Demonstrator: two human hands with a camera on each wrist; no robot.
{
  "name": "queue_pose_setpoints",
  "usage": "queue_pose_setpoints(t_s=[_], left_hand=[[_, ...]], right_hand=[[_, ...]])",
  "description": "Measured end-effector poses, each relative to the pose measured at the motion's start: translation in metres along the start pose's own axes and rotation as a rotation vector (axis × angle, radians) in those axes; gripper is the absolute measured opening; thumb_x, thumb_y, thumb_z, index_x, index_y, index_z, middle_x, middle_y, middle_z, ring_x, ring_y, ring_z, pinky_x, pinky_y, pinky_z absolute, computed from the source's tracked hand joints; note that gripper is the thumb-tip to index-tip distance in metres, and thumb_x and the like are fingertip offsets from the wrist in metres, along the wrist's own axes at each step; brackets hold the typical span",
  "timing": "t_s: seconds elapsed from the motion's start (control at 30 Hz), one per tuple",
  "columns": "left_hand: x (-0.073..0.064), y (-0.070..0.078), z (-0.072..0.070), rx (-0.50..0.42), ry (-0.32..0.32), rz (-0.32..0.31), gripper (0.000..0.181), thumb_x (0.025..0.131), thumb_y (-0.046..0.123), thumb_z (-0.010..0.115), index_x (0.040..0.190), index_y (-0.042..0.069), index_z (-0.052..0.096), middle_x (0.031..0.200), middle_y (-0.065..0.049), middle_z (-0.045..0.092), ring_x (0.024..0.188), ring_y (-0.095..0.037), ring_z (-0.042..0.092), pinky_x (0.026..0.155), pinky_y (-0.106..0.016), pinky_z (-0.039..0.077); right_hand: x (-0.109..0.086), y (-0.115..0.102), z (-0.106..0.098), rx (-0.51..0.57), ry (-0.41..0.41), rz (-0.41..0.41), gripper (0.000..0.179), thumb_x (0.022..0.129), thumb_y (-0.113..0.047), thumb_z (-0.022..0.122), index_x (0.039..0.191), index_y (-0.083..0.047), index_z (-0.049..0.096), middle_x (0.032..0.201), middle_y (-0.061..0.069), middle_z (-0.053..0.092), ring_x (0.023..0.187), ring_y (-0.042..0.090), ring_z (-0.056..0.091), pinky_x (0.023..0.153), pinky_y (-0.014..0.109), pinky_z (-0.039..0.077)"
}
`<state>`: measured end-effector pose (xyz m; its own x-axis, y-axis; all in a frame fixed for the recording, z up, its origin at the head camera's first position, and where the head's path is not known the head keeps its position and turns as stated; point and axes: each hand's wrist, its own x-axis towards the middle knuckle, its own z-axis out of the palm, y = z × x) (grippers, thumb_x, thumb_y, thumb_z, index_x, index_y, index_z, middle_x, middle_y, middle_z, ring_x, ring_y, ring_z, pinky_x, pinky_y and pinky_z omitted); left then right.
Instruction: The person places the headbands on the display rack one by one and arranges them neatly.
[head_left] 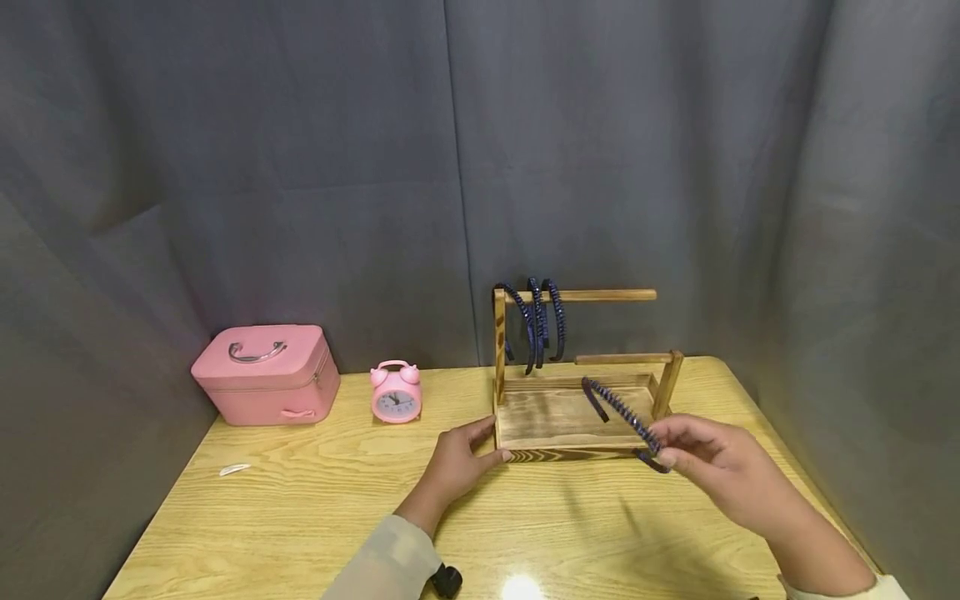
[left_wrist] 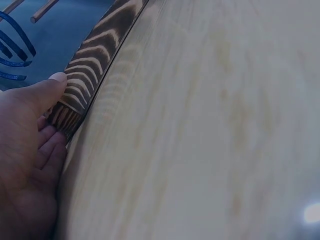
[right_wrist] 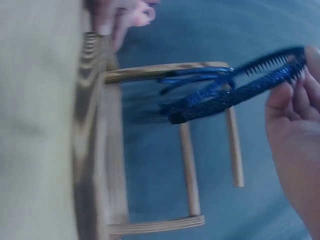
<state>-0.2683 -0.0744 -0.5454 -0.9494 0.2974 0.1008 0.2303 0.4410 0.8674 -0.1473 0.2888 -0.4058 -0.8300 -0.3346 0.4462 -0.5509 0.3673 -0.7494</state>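
Observation:
A dark blue, beaded headband [head_left: 619,407] is pinched at one end between the thumb and fingers of my right hand [head_left: 738,479], held over the right part of a wooden headband stand [head_left: 577,455]. In the right wrist view the headband [right_wrist: 215,102] appears as a narrow loop with small teeth inside. Several similar headbands [head_left: 537,325] hang at the left of the stand's upper bar. My left hand [head_left: 453,467] grips the stand's left front corner, its thumb [left_wrist: 57,77] on the dark-grained front and its fingers curled at the end.
The upper bar's right end [head_left: 651,295] is free; a lower bar [head_left: 622,359] extends left from the right post [head_left: 667,387]. On the left stand a pink case [head_left: 262,375] and pink alarm clock [head_left: 396,400]. A small white piece [head_left: 234,469] lies nearby. Grey curtains enclose the table.

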Motion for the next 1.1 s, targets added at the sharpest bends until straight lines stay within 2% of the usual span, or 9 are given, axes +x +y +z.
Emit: queue_pose_setpoints(t_s=[0.07, 0.1, 0.2, 0.3, 0.37, 0.53, 0.67, 0.87, 1.1], left_hand=[[0.000, -0.001, 0.000, 0.004, -0.001, 0.010, 0.074, 0.098, 0.035, 0.085, 0.161, 0.009, 0.054, 0.154, -0.014, 0.064, 0.144, -0.032, 0.062, 0.117, -0.047, 0.054], [0.000, -0.002, 0.000, 0.008, 0.001, 0.012, 0.075, 0.098, 0.036, 0.085, 0.161, 0.009, 0.054, 0.154, -0.014, 0.064, 0.144, -0.032, 0.062, 0.117, -0.046, 0.054], [0.001, -0.003, -0.001, 0.018, 0.003, 0.014, 0.075, 0.098, 0.037, 0.085, 0.161, 0.009, 0.055, 0.154, -0.014, 0.065, 0.143, -0.032, 0.063, 0.117, -0.047, 0.054], [0.000, -0.003, -0.002, 0.017, 0.007, 0.014, 0.075, 0.098, 0.036, 0.085, 0.160, 0.008, 0.055, 0.154, -0.015, 0.064, 0.144, -0.033, 0.063, 0.118, -0.048, 0.053], [0.000, -0.003, -0.001, 0.008, 0.003, 0.019, 0.075, 0.098, 0.036, 0.084, 0.160, 0.007, 0.054, 0.155, -0.015, 0.064, 0.144, -0.033, 0.062, 0.118, -0.049, 0.053], [0.001, -0.002, 0.000, -0.013, 0.000, 0.024, 0.075, 0.099, 0.036, 0.084, 0.160, 0.006, 0.054, 0.155, -0.016, 0.063, 0.145, -0.034, 0.061, 0.119, -0.050, 0.052], [0.001, -0.003, 0.000, -0.004, 0.005, 0.023, 0.073, 0.099, 0.035, 0.084, 0.159, 0.006, 0.055, 0.154, -0.016, 0.064, 0.144, -0.035, 0.062, 0.119, -0.050, 0.052], [0.000, -0.002, 0.000, -0.013, 0.002, 0.011, 0.074, 0.099, 0.036, 0.084, 0.160, 0.007, 0.055, 0.155, -0.016, 0.063, 0.145, -0.034, 0.061, 0.119, -0.049, 0.052], [0.001, -0.004, 0.000, -0.010, -0.003, 0.005, 0.076, 0.098, 0.037, 0.085, 0.161, 0.009, 0.054, 0.157, -0.014, 0.062, 0.146, -0.032, 0.060, 0.119, -0.047, 0.052]], right_hand=[[0.007, -0.003, -0.006, 0.024, 0.128, 0.019, 0.025, 0.102, 0.010, 0.066, 0.119, -0.006, 0.075, 0.103, -0.014, 0.077, 0.090, 0.002, 0.072, 0.077, 0.017, 0.059], [0.012, -0.003, -0.008, 0.080, 0.182, 0.015, 0.026, 0.103, 0.011, 0.064, 0.118, -0.006, 0.076, 0.102, -0.013, 0.077, 0.089, 0.002, 0.071, 0.078, 0.016, 0.058], [0.031, -0.004, -0.009, 0.419, 0.288, -0.051, 0.029, 0.107, 0.014, 0.054, 0.118, -0.002, 0.075, 0.101, -0.003, 0.077, 0.090, 0.006, 0.070, 0.080, 0.016, 0.058], [0.052, -0.006, -0.007, 0.782, 0.315, -0.125, 0.029, 0.109, 0.016, 0.046, 0.118, 0.007, 0.073, 0.105, 0.007, 0.077, 0.095, 0.013, 0.071, 0.084, 0.021, 0.061], [0.065, -0.008, -0.007, 0.872, 0.338, -0.138, 0.027, 0.110, 0.014, 0.047, 0.117, 0.008, 0.073, 0.104, 0.008, 0.076, 0.095, 0.014, 0.071, 0.085, 0.021, 0.062], [0.093, -0.017, -0.007, 0.877, 0.425, -0.077, 0.023, 0.109, 0.009, 0.054, 0.111, 0.000, 0.075, 0.099, 0.005, 0.075, 0.094, 0.013, 0.071, 0.085, 0.020, 0.061], [0.114, -0.021, -0.009, 0.846, 0.454, -0.050, 0.018, 0.109, 0.005, 0.058, 0.109, -0.003, 0.075, 0.098, 0.002, 0.073, 0.093, 0.012, 0.068, 0.079, 0.019, 0.058], [0.142, -0.023, -0.013, 0.806, 0.444, -0.013, 0.011, 0.109, -0.002, 0.064, 0.110, -0.004, 0.075, 0.098, 0.002, 0.071, 0.094, 0.013, 0.064, 0.080, 0.019, 0.057], [0.166, -0.016, -0.012, 0.750, 0.416, 0.040, 0.007, 0.108, -0.008, 0.068, 0.113, -0.006, 0.073, 0.101, 0.001, 0.069, 0.097, 0.013, 0.060, 0.081, 0.019, 0.055]])
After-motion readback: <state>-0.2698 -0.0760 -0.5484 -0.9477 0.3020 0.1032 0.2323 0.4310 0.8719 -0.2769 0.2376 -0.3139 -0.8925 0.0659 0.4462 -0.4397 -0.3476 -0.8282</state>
